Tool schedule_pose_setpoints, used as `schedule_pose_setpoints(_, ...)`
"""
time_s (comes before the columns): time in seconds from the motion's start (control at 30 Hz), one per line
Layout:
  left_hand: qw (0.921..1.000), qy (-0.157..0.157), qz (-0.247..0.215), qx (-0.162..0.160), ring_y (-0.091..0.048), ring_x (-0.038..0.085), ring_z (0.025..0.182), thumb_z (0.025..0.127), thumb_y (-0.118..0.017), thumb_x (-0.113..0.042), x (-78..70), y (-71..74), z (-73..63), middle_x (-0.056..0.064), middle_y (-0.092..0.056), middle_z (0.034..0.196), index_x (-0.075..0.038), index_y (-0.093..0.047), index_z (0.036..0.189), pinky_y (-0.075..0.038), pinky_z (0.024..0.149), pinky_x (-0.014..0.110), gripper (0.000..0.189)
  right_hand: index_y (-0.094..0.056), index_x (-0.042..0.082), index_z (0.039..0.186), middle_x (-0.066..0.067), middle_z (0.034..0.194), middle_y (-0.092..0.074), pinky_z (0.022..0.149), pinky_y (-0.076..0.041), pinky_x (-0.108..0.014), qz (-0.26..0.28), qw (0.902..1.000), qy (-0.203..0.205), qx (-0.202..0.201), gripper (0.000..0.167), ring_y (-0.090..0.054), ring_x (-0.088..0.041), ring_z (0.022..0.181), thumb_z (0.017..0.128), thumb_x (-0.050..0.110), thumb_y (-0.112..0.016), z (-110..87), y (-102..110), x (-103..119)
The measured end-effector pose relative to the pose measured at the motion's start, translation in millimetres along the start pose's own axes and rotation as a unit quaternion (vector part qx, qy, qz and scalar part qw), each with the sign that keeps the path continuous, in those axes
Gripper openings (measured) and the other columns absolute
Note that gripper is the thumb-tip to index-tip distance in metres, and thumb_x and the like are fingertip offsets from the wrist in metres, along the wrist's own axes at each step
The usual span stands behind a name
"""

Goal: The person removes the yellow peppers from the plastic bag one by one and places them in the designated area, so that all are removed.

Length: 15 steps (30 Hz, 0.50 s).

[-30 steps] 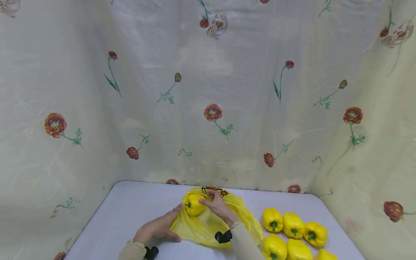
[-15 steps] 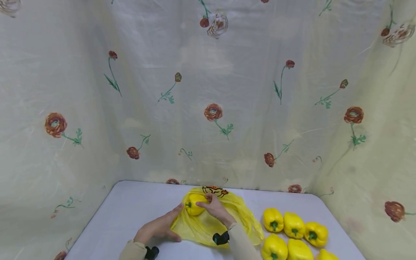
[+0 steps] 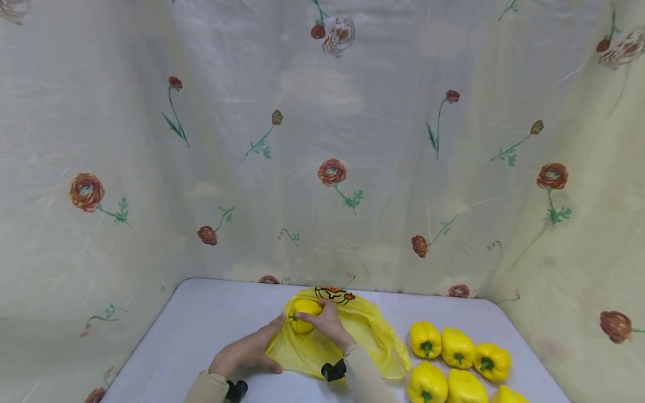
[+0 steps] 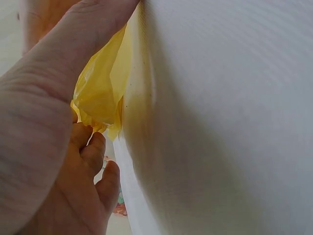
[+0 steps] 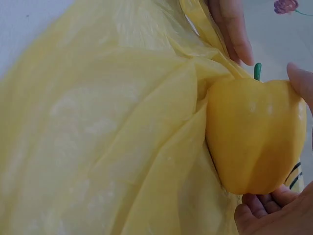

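Observation:
A yellow bell pepper (image 3: 304, 307) with a green stem lies on the left part of a thin yellow plastic bag (image 3: 373, 333), spread on the table. My right hand (image 3: 330, 324) grips this pepper, thumb over its front and the other fingers at its far side; the right wrist view shows fingers beneath the pepper (image 5: 254, 132). At the bag's left edge is my left hand (image 3: 248, 348), its fingers extended against the plastic and the thumb spread apart near the table. The left wrist view shows the left fingers beside the bag (image 4: 100, 88), partly hidden.
Several yellow bell peppers (image 3: 458, 348) stand in rows on the right side of the white table (image 3: 211, 308). A flowered curtain (image 3: 383, 140) hangs behind the table and on both sides. Each wrist carries a small black camera (image 3: 334, 370).
My right hand has shifted slightly left and its thumb has moved further across the pepper. The pepper has turned a little. My left hand stays at the bag's edge.

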<state>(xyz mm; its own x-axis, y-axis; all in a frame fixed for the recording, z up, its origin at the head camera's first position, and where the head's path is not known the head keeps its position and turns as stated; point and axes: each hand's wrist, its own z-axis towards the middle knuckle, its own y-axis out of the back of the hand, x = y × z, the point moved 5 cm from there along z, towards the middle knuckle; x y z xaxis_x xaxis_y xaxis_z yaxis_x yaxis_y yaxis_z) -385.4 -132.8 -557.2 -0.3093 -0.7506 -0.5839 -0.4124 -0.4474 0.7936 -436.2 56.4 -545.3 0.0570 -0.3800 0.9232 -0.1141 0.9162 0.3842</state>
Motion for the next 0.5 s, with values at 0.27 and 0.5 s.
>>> schedule_pose_setpoints(0.27, 1.0000, -0.001, -0.008, 0.001, -0.021, 0.034, 0.147, 0.070, -0.082, -0.045, -0.9, 0.4, -0.8, 0.011, -0.011, 0.163, -0.015, -0.003, 0.157, -0.024, 0.117, 0.055, 0.121, -0.032, -0.008, 0.134, -0.027, 0.133, -0.039, 0.106, -0.041, -0.051, -0.003, 1.0000, -0.007, 0.000, 0.089, -0.047, -0.033, 0.115, 0.077, 0.042, -0.079, -0.6, -0.5, 0.6)
schedule_pose_setpoints(0.5, 1.0000, 0.000, -0.005, 0.001, -0.021, 0.034, 0.147, 0.070, -0.082, -0.047, 0.4, -0.9, 0.1, 0.010, -0.011, 0.163, -0.015, -0.003, 0.157, -0.024, 0.117, 0.055, 0.121, -0.035, -0.005, 0.134, -0.022, 0.130, -0.043, 0.105, -0.042, -0.051, -0.022, 0.9992, -0.020, 0.027, 0.084, -0.049, -0.030, 0.112, 0.077, 0.039, -0.079, -3.6, -0.3, 2.0)
